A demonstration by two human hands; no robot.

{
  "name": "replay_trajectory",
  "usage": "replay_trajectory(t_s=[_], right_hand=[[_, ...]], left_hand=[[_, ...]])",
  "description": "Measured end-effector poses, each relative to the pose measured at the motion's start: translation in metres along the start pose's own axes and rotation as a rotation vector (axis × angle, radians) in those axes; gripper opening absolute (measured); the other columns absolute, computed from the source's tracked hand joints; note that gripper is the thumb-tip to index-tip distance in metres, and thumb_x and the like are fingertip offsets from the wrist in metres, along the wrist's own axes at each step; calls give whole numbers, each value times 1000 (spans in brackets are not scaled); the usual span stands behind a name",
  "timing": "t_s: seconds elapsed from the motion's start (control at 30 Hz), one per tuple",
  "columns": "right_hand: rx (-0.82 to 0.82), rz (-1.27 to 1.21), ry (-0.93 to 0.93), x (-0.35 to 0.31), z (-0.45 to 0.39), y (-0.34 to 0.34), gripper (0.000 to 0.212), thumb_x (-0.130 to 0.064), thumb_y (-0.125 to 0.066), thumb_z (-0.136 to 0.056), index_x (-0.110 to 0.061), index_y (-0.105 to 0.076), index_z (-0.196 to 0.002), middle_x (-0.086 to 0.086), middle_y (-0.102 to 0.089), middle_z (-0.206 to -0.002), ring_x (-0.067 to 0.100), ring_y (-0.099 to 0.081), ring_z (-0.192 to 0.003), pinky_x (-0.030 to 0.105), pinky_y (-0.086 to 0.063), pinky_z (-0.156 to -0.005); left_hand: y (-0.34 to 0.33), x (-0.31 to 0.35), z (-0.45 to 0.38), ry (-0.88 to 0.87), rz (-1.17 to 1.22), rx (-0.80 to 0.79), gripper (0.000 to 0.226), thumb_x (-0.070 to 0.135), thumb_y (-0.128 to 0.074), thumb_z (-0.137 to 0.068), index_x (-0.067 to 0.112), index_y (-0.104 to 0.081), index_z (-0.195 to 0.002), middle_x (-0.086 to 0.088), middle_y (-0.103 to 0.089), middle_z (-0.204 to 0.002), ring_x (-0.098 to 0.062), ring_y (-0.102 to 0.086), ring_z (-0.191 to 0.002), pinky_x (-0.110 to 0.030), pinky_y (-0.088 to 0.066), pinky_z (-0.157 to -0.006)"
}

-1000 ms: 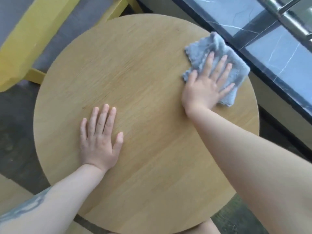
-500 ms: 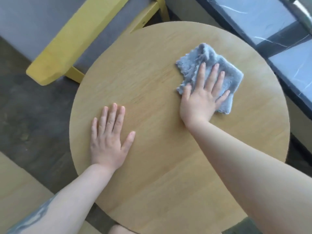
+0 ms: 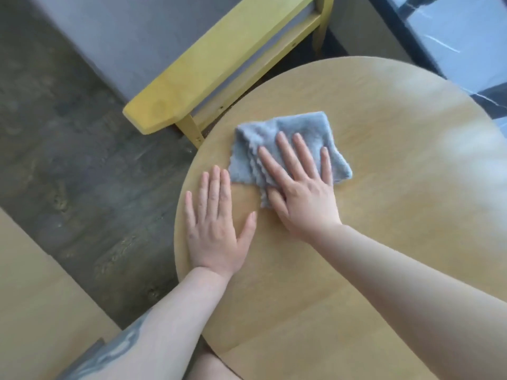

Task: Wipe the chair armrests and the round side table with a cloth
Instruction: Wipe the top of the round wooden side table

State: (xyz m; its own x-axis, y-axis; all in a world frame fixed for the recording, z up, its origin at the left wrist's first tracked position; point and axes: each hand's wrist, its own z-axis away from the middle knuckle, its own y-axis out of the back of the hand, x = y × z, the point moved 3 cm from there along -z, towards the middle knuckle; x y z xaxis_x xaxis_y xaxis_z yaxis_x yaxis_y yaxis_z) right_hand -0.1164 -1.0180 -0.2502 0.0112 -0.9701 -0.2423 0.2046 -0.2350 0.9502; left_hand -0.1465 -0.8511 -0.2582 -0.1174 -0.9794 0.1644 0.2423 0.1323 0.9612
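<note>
One grey cloth [image 3: 288, 145] is lying folded on the round desk [image 3: 384, 215], toward its left side and a little in from the rim. The right hand [image 3: 300, 187] is pressing down on it with its fingers [image 3: 285, 152] straight and slightly spread; they are lying flat across the cloth's near half and are not curling round it. The thumb is resting at the cloth's scalloped near-left corner, partly on the wood. The left hand [image 3: 215, 226] is lying flat on the bare wood just beside the cloth, fingers straight and close together, holding nothing; its fingertips are almost touching the cloth's left edge, and its little finger is running close to the desk's left rim.

The cloth's far-left corner is sitting near the rim where the desk is coming closest to the one yellow chair armrest [image 3: 214, 69], which is standing just beyond the desk edge without touching the cloth. To the right of the cloth a wide stretch of bare wood is lying open as far as the far rim, and more is lying open toward the viewer beneath both forearms. Dark flooring [image 3: 82, 165] is showing to the left of the desk.
</note>
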Motion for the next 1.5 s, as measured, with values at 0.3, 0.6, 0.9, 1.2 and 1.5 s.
replay_trajectory(t_s=[0.3, 0.6, 0.9, 1.2, 1.5], right_hand=[[155, -175, -616, -16, -83, 12, 62, -35, -32, -94, -39, -7, -151, -6, 3, -160, 17, 9, -146, 50, 9, -116], [-72, 51, 262, 43, -53, 19, 64, -32, -39, -89, -40, -18, -148, -5, -16, -159, 19, -7, -147, 49, -1, -117], [-122, 7, 499, -66, -38, -7, 58, -34, -32, -93, -35, -22, -150, -4, -17, -159, 18, -8, -147, 49, -2, -118], [115, -166, -755, -1, -77, 22, 64, -32, -33, -95, -37, -2, -151, -5, 10, -160, 18, 13, -146, 56, 6, -115], [-74, 121, 422, 74, -25, 26, 55, -29, -39, -93, -31, -33, -147, -4, -24, -156, 19, -16, -146, 50, -9, -117]], left_hand=[[-1, -3, -2, 156, -2, -13, 89, 61, -28, -91, 0, -5, -152, -15, -3, -161, -26, -2, -149, -52, -8, -119], [4, -7, -2, 174, 137, 9, 94, 57, -40, -88, -1, -2, -152, -19, 4, -160, -30, 6, -148, -46, 0, -120], [3, -7, -1, 152, 125, -1, 93, 55, -39, -86, -5, -8, -150, -23, -5, -159, -33, -5, -148, -51, -11, -118], [3, 5, -8, 38, 181, 8, 67, 46, -21, -97, 12, -12, -154, -5, -7, -162, -19, -4, -149, -49, -1, -119], [0, 38, -4, -193, 300, -40, 64, 46, -20, -96, 14, -25, -152, -2, -21, -160, -16, -13, -148, -48, -4, -119]])
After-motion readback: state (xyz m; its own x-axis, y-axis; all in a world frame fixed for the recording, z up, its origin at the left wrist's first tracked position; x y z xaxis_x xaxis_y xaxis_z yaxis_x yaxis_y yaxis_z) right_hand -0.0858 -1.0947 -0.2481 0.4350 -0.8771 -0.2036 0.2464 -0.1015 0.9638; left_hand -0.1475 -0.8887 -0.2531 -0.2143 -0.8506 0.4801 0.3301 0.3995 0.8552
